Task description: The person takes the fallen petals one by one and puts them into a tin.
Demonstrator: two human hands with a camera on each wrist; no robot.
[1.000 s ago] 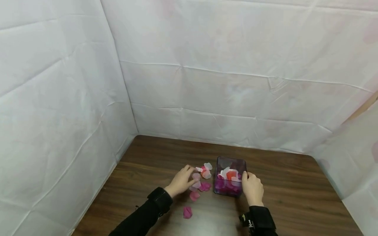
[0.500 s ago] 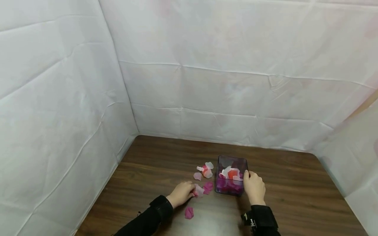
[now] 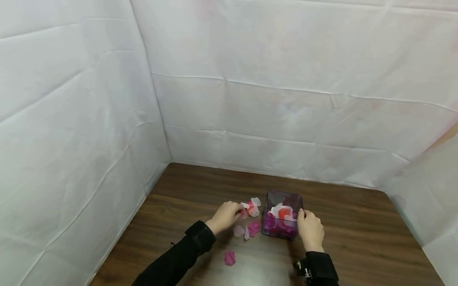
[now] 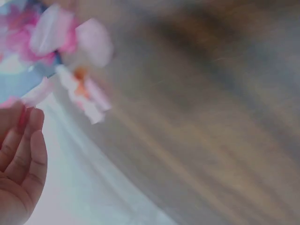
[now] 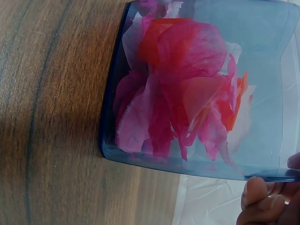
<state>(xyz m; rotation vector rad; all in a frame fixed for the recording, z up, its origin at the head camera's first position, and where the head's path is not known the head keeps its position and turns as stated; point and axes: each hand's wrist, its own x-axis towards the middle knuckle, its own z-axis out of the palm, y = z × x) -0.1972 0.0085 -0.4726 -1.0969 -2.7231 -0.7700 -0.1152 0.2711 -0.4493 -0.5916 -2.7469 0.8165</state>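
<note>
In the head view my left hand [image 3: 225,217] pinches a pink petal [image 3: 243,214] just above the tabletop. The blurred left wrist view shows thumb and fingertips meeting on pink petals [image 4: 38,94]; how many is unclear. On the right, my right hand [image 3: 310,231] grips the side rim of a clear purple box [image 3: 284,194], thumb [image 5: 255,190] outside. Pink, white and orange-red petals [image 5: 192,51] lie heaped inside it. Between left hand and box rest loose petals: a white-and-coral cluster [image 3: 253,209], a magenta one [image 3: 254,227] and pale pink ones [image 3: 238,230].
A single magenta petal [image 3: 229,258] lies nearer the front of the brown wooden table [image 3: 358,222]. White cloth walls [image 3: 250,107] stand behind the table and along both sides.
My left hand came nearer over the scattered petals, took a pink one, then moved away toward the white-and-coral cluster. Pale pink petals there shifted. My right hand has stayed on the box.
</note>
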